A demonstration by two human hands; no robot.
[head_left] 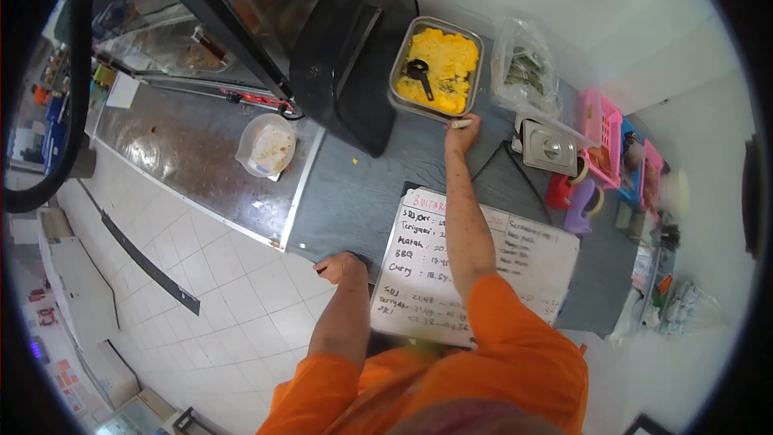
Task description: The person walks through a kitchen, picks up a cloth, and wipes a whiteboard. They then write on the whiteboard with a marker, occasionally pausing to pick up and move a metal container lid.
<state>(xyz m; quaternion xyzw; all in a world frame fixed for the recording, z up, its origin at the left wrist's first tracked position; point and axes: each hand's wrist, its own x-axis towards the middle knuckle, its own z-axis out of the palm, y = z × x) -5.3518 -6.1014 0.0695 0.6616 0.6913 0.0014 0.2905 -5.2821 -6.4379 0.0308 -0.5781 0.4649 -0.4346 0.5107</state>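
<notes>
Steel tray (pixel 394 79) of yellow food, black scoop (pixel 419 74) inside, 12 o'clock on the table (pixel 354 209): your right hand (pixel 462 130) at its 6 o'clock rim, left hand (pixel 340 266) at 7 o'clock, both hands' fingers curled, grip unreadable; one-sided tugging could tip it.

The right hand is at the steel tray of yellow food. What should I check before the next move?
1. Right hand at near rim of the rectangular steel tray: ok.
2. Fingers closed on rim: cannot tell; small white thing there.
3. Black scoop lying free in the yellow food: ok.
4. Left hand resting at grey counter edge: ok.
5. White handwritten board under right forearm, may get dragged: not ok.
</notes>
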